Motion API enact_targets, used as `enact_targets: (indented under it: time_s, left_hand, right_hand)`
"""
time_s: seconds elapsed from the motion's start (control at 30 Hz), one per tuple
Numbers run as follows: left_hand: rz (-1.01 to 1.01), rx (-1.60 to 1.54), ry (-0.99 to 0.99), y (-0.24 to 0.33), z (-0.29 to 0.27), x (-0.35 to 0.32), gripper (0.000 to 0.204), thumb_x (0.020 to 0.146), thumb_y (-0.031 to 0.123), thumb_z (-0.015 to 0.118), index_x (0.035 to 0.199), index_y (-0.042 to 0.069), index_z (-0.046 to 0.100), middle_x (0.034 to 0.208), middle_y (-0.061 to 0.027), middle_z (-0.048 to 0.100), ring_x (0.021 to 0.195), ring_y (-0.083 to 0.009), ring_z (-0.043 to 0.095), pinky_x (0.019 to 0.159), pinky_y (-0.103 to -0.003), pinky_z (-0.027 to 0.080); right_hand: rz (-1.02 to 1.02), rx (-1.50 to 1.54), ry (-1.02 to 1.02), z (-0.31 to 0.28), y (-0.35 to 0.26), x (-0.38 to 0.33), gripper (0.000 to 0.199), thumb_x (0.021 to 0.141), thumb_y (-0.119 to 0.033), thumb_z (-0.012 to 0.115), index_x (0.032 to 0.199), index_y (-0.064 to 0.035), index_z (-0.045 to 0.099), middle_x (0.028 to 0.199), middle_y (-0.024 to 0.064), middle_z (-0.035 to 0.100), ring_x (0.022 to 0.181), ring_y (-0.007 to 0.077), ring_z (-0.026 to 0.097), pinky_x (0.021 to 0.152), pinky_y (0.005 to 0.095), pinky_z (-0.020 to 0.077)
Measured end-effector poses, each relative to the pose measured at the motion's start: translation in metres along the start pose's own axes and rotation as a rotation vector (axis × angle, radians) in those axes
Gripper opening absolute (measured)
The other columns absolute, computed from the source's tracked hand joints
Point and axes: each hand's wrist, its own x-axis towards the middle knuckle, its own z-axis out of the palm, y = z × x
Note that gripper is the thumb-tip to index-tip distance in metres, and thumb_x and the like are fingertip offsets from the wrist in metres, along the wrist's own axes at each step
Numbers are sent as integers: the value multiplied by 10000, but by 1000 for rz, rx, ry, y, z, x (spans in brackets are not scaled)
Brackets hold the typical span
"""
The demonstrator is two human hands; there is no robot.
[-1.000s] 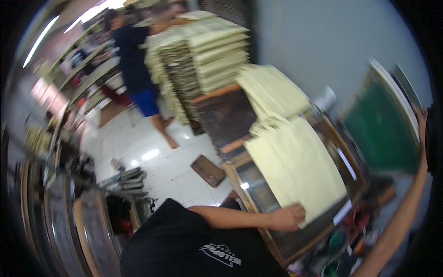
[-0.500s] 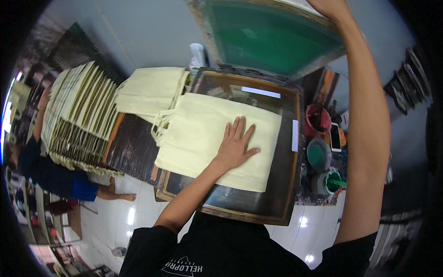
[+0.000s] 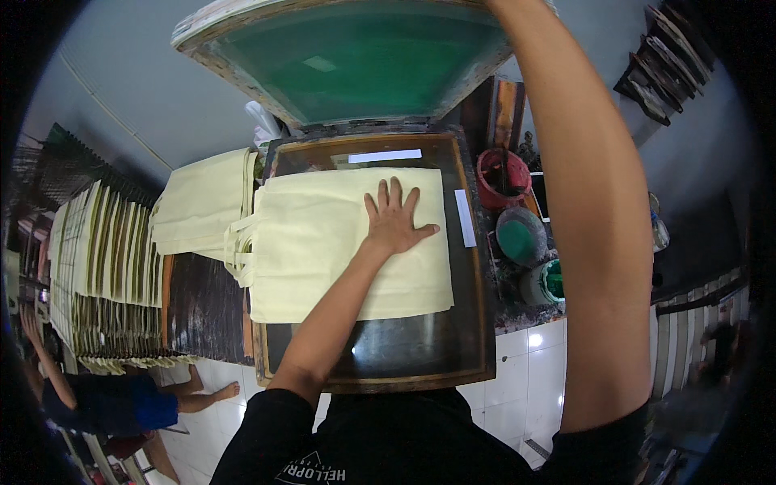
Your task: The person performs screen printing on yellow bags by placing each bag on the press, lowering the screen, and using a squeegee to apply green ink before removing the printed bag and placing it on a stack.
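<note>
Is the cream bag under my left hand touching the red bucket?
Apart: the head view shows part of the dark board between the cream bag and the red bucket.

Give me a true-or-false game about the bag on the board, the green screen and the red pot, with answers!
1. The left grip is spread on the bag. True.
2. The bag is dark blue. False: the bag is pale yellow.
3. The green screen is tipped up at the far side of the board. True.
4. The bag's handles are on its right end. False: they are on its left end.
5. The red pot is right of the bag. True.
</note>
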Motion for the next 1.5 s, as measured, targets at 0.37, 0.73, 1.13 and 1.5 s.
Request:
enact_targets:
  time_s: [0.37, 0.73, 1.13, 1.5]
  left_hand:
    - [19, -9, -69, 12, -2, 47, 1033, 839, 801, 508, 1631, 226, 178, 1691, -195, -10, 1542, -421, -124, 1185, -645, -94]
    - [-52, 70, -71, 36, -18, 56, 1152, 770, 793, 615, 1618, 141, 187, 1683, -212, 41, 1537, -447, -99, 1169, -694, -62]
    - [-113, -21, -119, 42, -13, 60, 1208, 743, 819, 625, 1631, 165, 132, 1689, -196, 22, 1538, -453, -85, 1172, -705, -1]
    - [-199, -49, -136, 44, -19, 58, 1221, 719, 819, 648, 1634, 184, 145, 1690, -196, -15, 1520, -479, -147, 1119, -755, -82]
  right_hand:
    - [-3, -57, -44, 2, 1, -1, 450, 815, -410, 758, 974, 11, 770, 1019, 267, 718, 997, 418, 688, 879, 468, 544]
    - [11, 46, 5, -10, 1, -15, 454, 821, -412, 762, 967, 18, 768, 1038, 258, 721, 1017, 410, 688, 886, 464, 546]
    - [3, 34, -23, -5, 0, -13, 422, 850, -369, 712, 977, 29, 767, 1053, 248, 726, 1028, 394, 689, 904, 457, 543]
    - [-9, 71, -46, -9, -6, -18, 432, 836, -361, 720, 1017, 29, 760, 1096, 257, 715, 1065, 391, 682, 924, 449, 539]
